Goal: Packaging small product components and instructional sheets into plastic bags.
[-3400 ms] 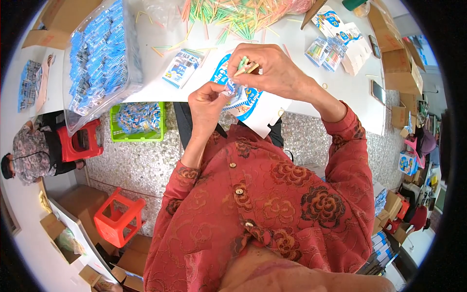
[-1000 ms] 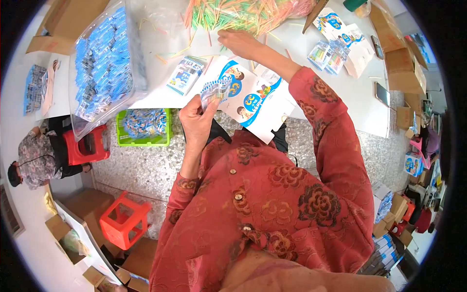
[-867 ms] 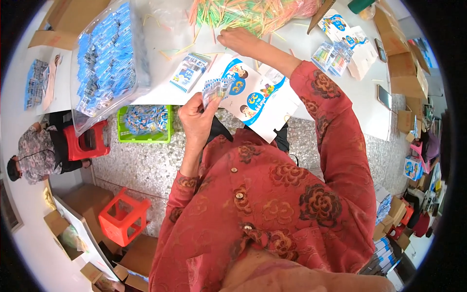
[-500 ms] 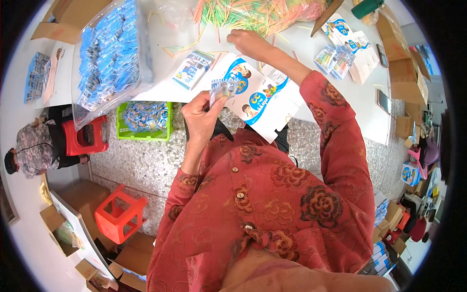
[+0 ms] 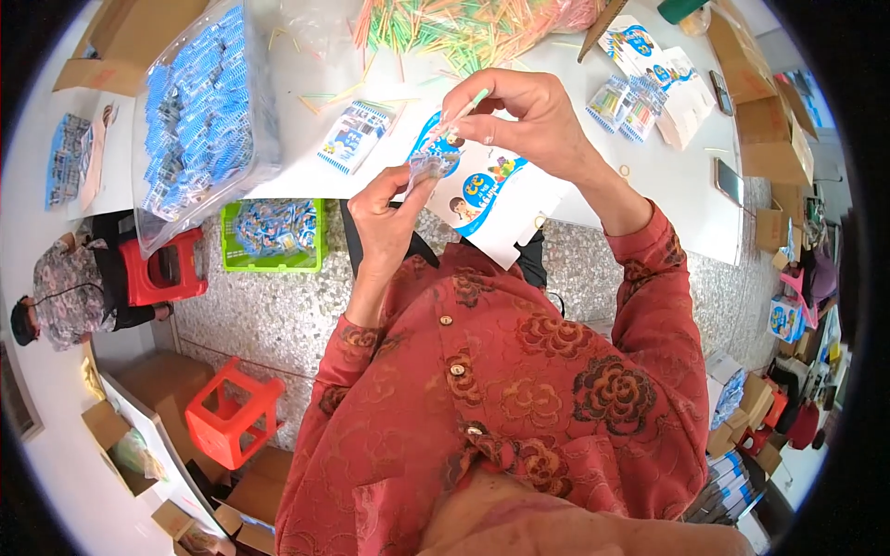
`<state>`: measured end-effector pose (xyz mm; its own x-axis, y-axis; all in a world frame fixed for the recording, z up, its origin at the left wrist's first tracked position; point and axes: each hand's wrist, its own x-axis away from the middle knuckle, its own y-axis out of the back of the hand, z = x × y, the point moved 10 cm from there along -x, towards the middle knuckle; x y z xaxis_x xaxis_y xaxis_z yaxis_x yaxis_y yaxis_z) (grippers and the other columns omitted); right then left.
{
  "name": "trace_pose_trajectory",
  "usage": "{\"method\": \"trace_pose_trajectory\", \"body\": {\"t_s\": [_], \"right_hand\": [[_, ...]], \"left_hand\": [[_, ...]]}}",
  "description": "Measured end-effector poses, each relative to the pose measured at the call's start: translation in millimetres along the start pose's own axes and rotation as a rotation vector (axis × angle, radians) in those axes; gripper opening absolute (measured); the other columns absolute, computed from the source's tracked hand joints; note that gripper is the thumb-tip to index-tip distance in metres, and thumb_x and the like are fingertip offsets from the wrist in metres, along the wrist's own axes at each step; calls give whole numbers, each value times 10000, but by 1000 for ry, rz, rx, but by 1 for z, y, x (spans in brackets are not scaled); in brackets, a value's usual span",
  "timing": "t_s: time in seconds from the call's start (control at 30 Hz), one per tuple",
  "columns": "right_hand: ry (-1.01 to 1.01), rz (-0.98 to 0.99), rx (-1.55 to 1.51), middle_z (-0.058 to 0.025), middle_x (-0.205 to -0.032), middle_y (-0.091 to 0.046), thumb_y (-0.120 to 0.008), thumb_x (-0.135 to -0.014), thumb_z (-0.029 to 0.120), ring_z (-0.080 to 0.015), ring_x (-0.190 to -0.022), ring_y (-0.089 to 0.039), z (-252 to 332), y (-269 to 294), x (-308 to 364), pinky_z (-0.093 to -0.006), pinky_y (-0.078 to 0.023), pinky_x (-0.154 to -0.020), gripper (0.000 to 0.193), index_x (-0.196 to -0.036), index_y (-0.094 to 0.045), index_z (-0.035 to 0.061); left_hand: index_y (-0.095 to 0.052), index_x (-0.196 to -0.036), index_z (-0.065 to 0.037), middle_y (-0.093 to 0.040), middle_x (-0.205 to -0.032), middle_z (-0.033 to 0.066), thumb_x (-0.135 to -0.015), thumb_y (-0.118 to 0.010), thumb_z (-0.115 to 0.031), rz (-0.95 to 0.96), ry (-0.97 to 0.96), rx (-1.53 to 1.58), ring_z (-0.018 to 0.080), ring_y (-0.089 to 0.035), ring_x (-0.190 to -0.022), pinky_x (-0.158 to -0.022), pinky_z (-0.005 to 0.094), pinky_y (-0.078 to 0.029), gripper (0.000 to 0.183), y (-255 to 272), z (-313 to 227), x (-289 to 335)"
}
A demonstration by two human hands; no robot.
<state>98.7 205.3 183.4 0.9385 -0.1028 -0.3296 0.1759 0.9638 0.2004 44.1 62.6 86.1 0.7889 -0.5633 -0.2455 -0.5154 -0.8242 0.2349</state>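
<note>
My left hand (image 5: 382, 215) pinches a small clear packet with blue print (image 5: 427, 168), held above the table's near edge. Close to the packet's upper end, my right hand (image 5: 528, 125) grips a thin pale-green plastic stick (image 5: 479, 96) between thumb and fingers. Beneath both hands lies a white printed card sheet (image 5: 501, 243) with blue ovals and cartoon figures. To its left a blue-and-white packet (image 5: 354, 137) rests flat. Farther back is a heap of thin pink, green, yellow and orange sticks (image 5: 445, 32), partly in a clear bag.
A clear plastic tub (image 5: 261, 153) full of blue packets stands on the left. Below it, a green crate (image 5: 272, 263) holds more packets. Filled packets (image 5: 626, 107) and a phone (image 5: 728, 181) lie at right. Red stools (image 5: 232, 412) stand on the floor; another person (image 5: 74, 287) sits far left.
My right hand has come back from the stick heap toward the packet, now with a pale-green stick in its fingers. My left hand keeps the packet nearly in place.
</note>
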Motion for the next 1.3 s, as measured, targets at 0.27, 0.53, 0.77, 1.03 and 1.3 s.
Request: {"method": "trace_pose_trajectory", "body": {"t_s": [0.27,0.53,0.77,1.03,1.3], "right_hand": [[60,74,142,-21,-865,-639,-641,-808,64,-72,-715,-564,9,-8,-3,-225,-454,-648,90,-892,-634,31],[103,102,171,-10,-844,-638,-637,-805,71,-78,-700,-564,13,-13,-4,-224,-440,-631,86,-882,-637,33],[59,154,205,-11,-812,-623,-641,-802,78,-90,-696,-557,13,-23,-3,-238,-437,-624,81,-873,-642,39],[80,203,282,-39,-805,-616,-650,-785,86,-128,-705,-558,4,-25,-11,-261,-438,-605,92,-863,-645,38],[-95,230,263,-47,-709,-564,-659,-773,96,-97,-655,-525,-19,-30,-20,-242,-438,-621,128,-816,-612,-16]], "left_hand": [[-662,-837,26,-665,-763,57,-732,-697,-8,8,-39,-30,71,-574,-645,-577,213,-454,117,1,-5,1],[-661,-842,25,-658,-749,60,-734,-694,-11,33,-16,-62,69,-561,-630,-574,213,-447,119,1,-9,2],[-667,-851,25,-665,-776,83,-733,-693,-14,37,-64,-74,102,-598,-666,-587,223,-466,127,1,-14,4],[-664,-830,27,-666,-794,99,-728,-689,-9,8,-38,-96,127,-617,-703,-624,246,-483,111,-1,-3,-6],[-650,-816,-15,-650,-801,116,-755,-664,-99,47,-278,-97,215,-630,-675,-607,304,-502,104,9,-17,8]]}}
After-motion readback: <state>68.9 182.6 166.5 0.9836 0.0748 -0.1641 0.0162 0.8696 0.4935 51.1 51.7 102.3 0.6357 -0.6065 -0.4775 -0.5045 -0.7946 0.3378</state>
